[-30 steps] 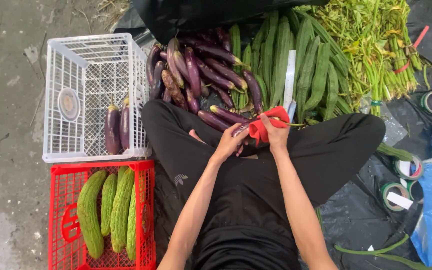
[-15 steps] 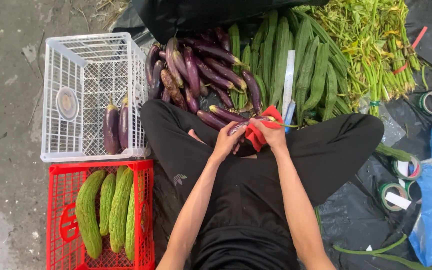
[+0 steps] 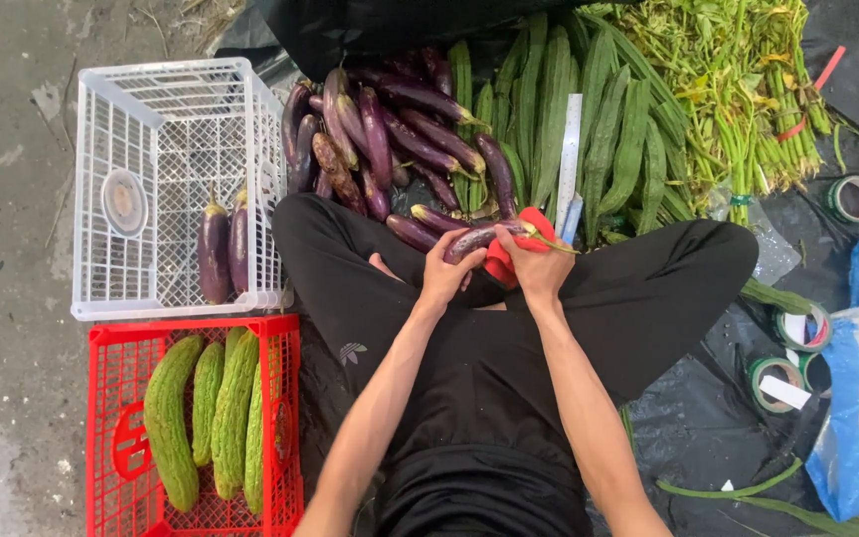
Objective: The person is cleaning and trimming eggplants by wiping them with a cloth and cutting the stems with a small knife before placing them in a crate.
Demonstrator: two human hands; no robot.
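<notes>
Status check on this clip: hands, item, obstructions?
Left hand and right hand both grip one purple eggplant over the lap. Red tool under right hand. Nothing blocking the white crate.

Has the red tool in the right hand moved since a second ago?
Yes. The red tool has dropped slightly toward the person's lap, away from the upright ruler, and the eggplant now lies across it.

soft even daylight — sharp, shadowless

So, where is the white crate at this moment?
In the head view the white crate stands on the person's left, directly above the red crate of bitter gourds, with two eggplants inside and the eggplant pile beside it.
</notes>
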